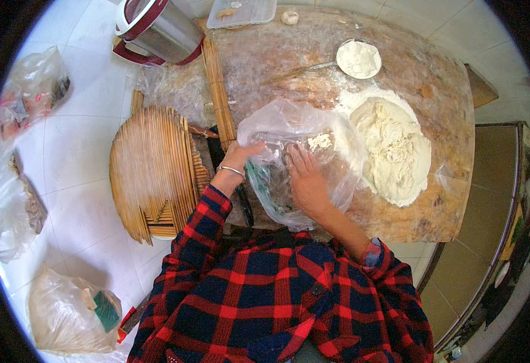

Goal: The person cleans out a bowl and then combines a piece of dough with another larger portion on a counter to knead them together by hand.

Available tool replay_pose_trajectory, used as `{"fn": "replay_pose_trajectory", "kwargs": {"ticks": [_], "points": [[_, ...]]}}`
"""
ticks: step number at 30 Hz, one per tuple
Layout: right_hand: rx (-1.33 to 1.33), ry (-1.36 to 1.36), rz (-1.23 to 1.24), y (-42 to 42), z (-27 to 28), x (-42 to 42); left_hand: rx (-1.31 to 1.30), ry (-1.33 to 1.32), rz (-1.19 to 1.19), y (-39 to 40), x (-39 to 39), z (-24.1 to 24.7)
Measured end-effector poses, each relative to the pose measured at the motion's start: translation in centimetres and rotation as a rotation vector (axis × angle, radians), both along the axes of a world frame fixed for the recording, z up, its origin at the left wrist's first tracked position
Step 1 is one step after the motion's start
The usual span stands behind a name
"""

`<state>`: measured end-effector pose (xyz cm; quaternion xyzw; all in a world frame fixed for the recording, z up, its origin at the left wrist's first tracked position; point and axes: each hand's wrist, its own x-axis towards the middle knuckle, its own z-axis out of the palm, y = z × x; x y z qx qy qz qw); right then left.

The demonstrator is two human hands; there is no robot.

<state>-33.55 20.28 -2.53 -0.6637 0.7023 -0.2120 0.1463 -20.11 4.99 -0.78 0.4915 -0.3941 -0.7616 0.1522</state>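
My left hand [239, 159], with a metal bangle at the wrist, grips the left edge of a clear plastic bag [287, 118] between thumb and fingers. The bag lies spread on the floury wooden board in front of me. My right hand [307, 181] rests with fingers extended on or inside the bag; which of these I cannot tell. Crumbly bits of dough [320, 142] show at the bag, just beyond my right fingertips. To the right of the bag, a large mass of soft dough [389, 149] sits in loose flour. Beyond it stands a round scoop or bowl of flour [359, 59].
The wooden board [446, 136] carries a bundle of thin sticks [219, 90], a steel-and-red appliance jug [165, 34], a translucent plastic tray [242, 13] and a small dough lump [289, 17]. A round stalk mat [151, 168] lies left. Filled plastic bags [72, 313] rest on the tiled floor.
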Motion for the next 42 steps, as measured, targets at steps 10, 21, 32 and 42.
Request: {"fn": "replay_pose_trajectory", "kwargs": {"ticks": [10, 21, 32, 42], "points": [[0.056, 0.041, -0.018, 0.1, -0.7, 0.5, 0.089, 0.054, -0.017, 0.8, 0.4, 0.8], [0.096, 0.032, -0.030, 0.3, -0.9, 0.7, 0.102, 0.178, 0.014, 1.1, 0.3, 1.5], [0.033, -0.931, -0.322, -3.6, 2.2, -0.7, 0.098, 0.185, -0.049, 1.8, -0.1, 1.6], [-0.156, -1.076, -0.565, -2.7, -0.2, -2.7, 0.069, 0.176, -0.037, 1.6, 0.7, 2.1]]}}
